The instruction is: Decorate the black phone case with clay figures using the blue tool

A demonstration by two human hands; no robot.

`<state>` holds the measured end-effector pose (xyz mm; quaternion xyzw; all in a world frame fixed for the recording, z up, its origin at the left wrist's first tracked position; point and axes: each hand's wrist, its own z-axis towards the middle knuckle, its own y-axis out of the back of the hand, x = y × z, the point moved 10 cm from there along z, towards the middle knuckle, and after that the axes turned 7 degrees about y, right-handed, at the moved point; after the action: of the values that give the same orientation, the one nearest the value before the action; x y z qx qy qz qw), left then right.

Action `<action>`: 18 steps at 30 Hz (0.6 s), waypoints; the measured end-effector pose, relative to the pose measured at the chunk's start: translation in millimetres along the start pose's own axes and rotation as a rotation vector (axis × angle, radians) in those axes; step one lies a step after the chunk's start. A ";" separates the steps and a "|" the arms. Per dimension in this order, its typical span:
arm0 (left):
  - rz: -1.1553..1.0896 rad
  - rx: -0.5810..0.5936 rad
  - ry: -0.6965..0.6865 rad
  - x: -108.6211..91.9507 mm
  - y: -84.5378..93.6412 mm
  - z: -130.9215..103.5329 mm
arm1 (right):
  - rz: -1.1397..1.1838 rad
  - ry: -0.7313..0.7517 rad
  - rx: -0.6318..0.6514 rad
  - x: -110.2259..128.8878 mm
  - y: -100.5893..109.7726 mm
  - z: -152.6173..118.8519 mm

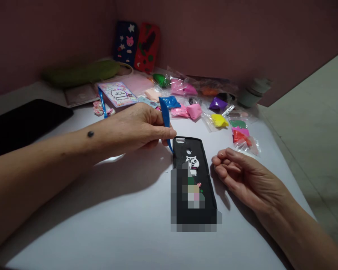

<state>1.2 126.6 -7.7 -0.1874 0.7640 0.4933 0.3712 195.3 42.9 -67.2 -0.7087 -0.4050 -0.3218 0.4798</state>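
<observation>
Pinching the slim blue tool (165, 116) between thumb and fingers, my left hand (142, 125) holds it upright, with its lower tip at the upper left edge of the black phone case (198, 157). My right hand (248, 176) is loosely curled and empty, just beside the case on its right.

The case lies flat on the white tabletop (135, 232), roughly in the middle of my view. A small white cat-like figure (192, 163) sits on its upper part; the lower part is hidden by blurred blocks. Shadows from my arms fall across the smooth, pale surface.

Beyond my hands, small packets of coloured clay-like material spread over the far side: a green one (161, 80), a blue one (169, 102), a purple one (218, 104), a yellow one (219, 120) and a red one (240, 137), with pinks and orange among them. A cartoon card (118, 94) lies to their left, near a long green pouch (84, 73). A flat black object (28, 125) covers the table's left side.

Two decorated cases, one dark blue (126, 45) and one red (148, 48), lean against the dim pinkish wall (202, 41). A blurred container (255, 93) stands near the far right corner, and pale floor tiles (312, 123) show past the table's right edge.
</observation>
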 end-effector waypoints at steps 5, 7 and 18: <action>0.010 -0.016 -0.007 -5.1 1.2 -4.4 | -0.056 -0.018 0.027 -0.2 -2.3 -1.6; 0.001 -0.015 -0.018 -8.1 0.7 -5.4 | -0.052 -0.008 0.033 0.5 -3.2 -1.1; -0.036 -0.010 -0.013 -7.1 -0.9 -4.4 | -0.053 0.022 -0.040 4.5 0.6 -1.3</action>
<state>4.8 121.7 -1.8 -0.1996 0.7558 0.4915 0.3839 197.8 42.6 -63.3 -0.7036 -0.4117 -0.3504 0.4613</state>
